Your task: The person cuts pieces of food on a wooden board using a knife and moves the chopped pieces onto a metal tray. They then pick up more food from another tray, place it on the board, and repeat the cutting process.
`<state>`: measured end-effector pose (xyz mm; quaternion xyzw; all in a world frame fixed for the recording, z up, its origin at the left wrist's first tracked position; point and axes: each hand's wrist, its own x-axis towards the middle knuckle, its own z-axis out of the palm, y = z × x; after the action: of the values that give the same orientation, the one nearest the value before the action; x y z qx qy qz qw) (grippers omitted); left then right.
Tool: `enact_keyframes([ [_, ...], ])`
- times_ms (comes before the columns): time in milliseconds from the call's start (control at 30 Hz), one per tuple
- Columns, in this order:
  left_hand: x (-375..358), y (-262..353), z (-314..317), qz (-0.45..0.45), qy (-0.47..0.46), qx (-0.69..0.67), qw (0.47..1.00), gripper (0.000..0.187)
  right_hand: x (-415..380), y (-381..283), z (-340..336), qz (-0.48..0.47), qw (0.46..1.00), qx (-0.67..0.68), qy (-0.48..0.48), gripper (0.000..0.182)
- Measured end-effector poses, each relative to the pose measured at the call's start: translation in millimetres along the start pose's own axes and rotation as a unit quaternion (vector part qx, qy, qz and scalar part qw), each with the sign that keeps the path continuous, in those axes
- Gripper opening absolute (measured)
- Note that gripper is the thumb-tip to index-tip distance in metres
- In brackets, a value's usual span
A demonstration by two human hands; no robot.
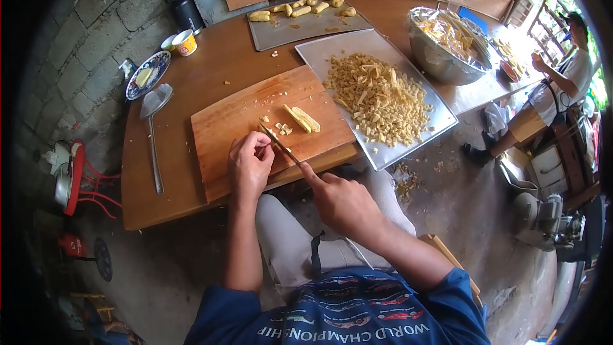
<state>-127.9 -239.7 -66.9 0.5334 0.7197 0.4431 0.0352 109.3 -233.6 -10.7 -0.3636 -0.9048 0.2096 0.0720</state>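
My right hand (348,201) is closed around the handle of a knife (281,144), its narrow blade slanting up and left over a wooden cutting board (236,115). Beside the blade, my left hand (251,165) has its fingers curled in at the board's near edge; what they hold is hidden. Small pale cut cubes (283,129) lie just past the blade. Lengthwise slices of a pale yellow, banana-like food (303,119) rest on the board to the right. Crumbs dot the wood further back.
Right of the board, a metal tray (377,156) bears a heap of cubes (377,96). Behind are a tray (268,37) of whole peeled pieces and a plastic-covered metal bowl (440,57). A long spoon (153,134), plate (148,75) and cups stand left. Another person (565,76) is at right.
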Motion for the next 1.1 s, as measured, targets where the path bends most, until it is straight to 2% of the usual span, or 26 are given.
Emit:
enact_keyframes([
  [267,-6,-9,-4,0.038,0.009,-0.014,0.999,0.016,31,17,22,-0.015,0.999,0.014,0.050,0.064],
  [367,-6,-15,-3,0.034,-0.014,-0.037,0.999,0.016,20,24,15,-0.013,0.998,0.025,0.054,0.064],
  [467,-6,-10,-3,-0.024,-0.030,-0.064,0.997,0.012,6,21,0,-0.011,0.999,0.014,0.032,0.068],
  [733,-7,-15,0,-0.030,-0.008,-0.065,0.997,0.009,-16,2,-6,-0.017,1.000,0.016,0.001,0.068],
  [767,-7,-33,4,-0.032,-0.021,-0.083,0.996,0.009,-13,3,2,-0.027,1.000,-0.004,0.009,0.067],
  [800,-6,-29,0,-0.041,-0.040,-0.082,0.995,0.009,-12,2,7,-0.032,0.999,-0.022,0.004,0.068],
  [833,-6,-39,8,-0.017,-0.025,-0.100,0.995,0.010,-8,2,14,-0.002,1.000,0.001,-0.021,0.080],
  [867,-5,-39,12,-0.013,-0.028,-0.128,0.991,0.010,-1,-3,18,0.024,0.999,-0.001,-0.041,0.077],
  [900,-1,-37,6,-0.032,-0.064,-0.079,0.994,0.013,5,-2,25,0.004,1.000,0.021,-0.015,0.071],
  [933,1,-53,11,-0.004,-0.073,-0.086,0.994,0.015,7,-7,19,-0.003,1.000,0.014,0.000,0.063],
  [967,8,-103,26,-0.005,-0.095,-0.156,0.983,0.018,27,0,49,-0.015,1.000,-0.021,0.008,0.055],
  [1000,10,-116,27,-0.027,-0.095,-0.167,0.981,0.021,37,-2,50,-0.021,1.000,0.020,-0.004,0.046],
  [1033,9,-127,34,0.000,-0.067,-0.210,0.975,0.020,46,-3,59,-0.008,0.999,0.030,0.036,0.039],
  [1067,10,-152,37,0.014,-0.080,-0.179,0.981,0.019,38,-8,42,-0.023,0.998,0.008,0.059,0.038],
  [1100,16,-163,35,0.022,-0.083,-0.140,0.986,0.019,46,-2,57,-0.014,0.996,0.035,0.080,0.044],
])
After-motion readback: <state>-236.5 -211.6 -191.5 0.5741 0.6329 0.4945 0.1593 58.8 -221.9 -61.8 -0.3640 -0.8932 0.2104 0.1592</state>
